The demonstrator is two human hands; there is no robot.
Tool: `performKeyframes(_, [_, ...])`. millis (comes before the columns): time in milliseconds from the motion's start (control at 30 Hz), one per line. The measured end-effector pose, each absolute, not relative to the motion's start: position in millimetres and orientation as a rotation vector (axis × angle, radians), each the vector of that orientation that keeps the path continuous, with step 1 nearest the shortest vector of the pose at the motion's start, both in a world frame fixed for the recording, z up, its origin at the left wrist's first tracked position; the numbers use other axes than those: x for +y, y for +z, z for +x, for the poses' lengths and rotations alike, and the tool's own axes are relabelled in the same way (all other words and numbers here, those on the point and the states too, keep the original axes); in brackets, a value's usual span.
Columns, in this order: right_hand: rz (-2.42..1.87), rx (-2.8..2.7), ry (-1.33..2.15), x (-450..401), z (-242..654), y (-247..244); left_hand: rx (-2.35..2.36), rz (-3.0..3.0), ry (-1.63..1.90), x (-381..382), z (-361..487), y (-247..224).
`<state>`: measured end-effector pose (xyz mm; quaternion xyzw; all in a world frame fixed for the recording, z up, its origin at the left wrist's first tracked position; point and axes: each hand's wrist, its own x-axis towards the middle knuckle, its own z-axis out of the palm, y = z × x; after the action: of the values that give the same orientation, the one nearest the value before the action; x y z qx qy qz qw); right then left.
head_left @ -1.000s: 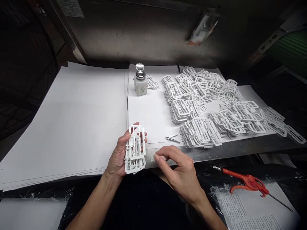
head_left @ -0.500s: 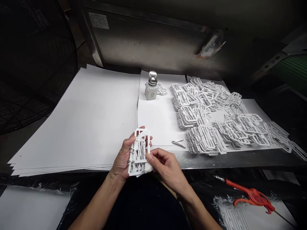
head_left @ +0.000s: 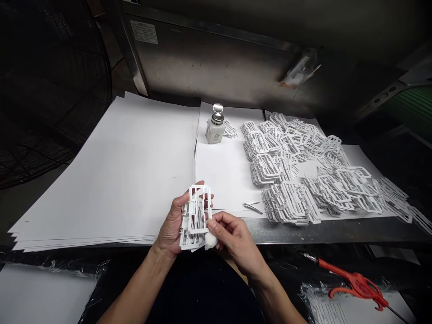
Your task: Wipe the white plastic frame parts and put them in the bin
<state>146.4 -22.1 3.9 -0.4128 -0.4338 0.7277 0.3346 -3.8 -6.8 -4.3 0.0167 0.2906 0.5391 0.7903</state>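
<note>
White plastic runner [head_left: 195, 217] stands upright in my left hand [head_left: 169, 225], fingers curled behind it; my right hand [head_left: 236, 238] presses its fingers together, pinching a cotton wad [head_left: 211, 240] just beside it. Many more runners [head_left: 286, 173] remain heaped far right.

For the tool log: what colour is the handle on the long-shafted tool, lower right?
Orange-red handle, best seen in the head view.

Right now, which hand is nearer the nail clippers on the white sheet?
Right. The right hand, pinching a cotton wad, is below and left of the nail clippers; the left hand, holding white plastic frames, is farther left.
</note>
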Motion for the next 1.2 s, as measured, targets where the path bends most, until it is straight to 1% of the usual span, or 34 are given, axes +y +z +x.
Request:
performKeyframes(233, [-1.090,-1.188,2.057,-22,146,3,0.677,0.098,1.204,-6,-9,-3])
performKeyframes(367, [-1.165,-1.226,2.117,-19,142,2,0.618,0.100,1.236,-12,-14,-4])
performKeyframes(500, [-1.042,-1.477,2.365,-16,128,10,0.501,0.156,1.283,-22,-27,-2])
performKeyframes(567, [-0.965,-1.576,2.386,-16,116,15,0.513,0.179,1.329,-32,-41,3])
performKeyframes(633, [-0.953,-1.678,2.360,-17,98,18,0.664,0.200,1.408,-49,-58,10])
performKeyframes(700, [-1.001,-1.830,2.286,-22,76,17,0.931,0.240,1.520,-73,-75,15])
performKeyframes(800, [-1.031,-2.229,1.972,-36,36,9,1.376,0.307,1.631,-111,-94,14])
performKeyframes(833, [-0.985,-2.368,1.862,-42,23,5,1.526,0.304,1.623,-122,-100,9])
performKeyframes(900, [-0.832,-2.562,1.764,-56,0,-1,1.771,0.250,1.568,-143,-113,-6])
performKeyframes(1000, [-0.690,-2.654,1.825,-72,-17,-9,1.972,0.121,1.515,-172,-145,-41])
performKeyframes(1100, [-0.808,-2.657,1.865,-77,-14,-17,2.296,-0.020,1.286,-198,-188,-86])
performKeyframes(1200, [-0.957,-2.681,1.837,-74,-2,-26,2.398,-0.062,1.077,-211,-225,-132])
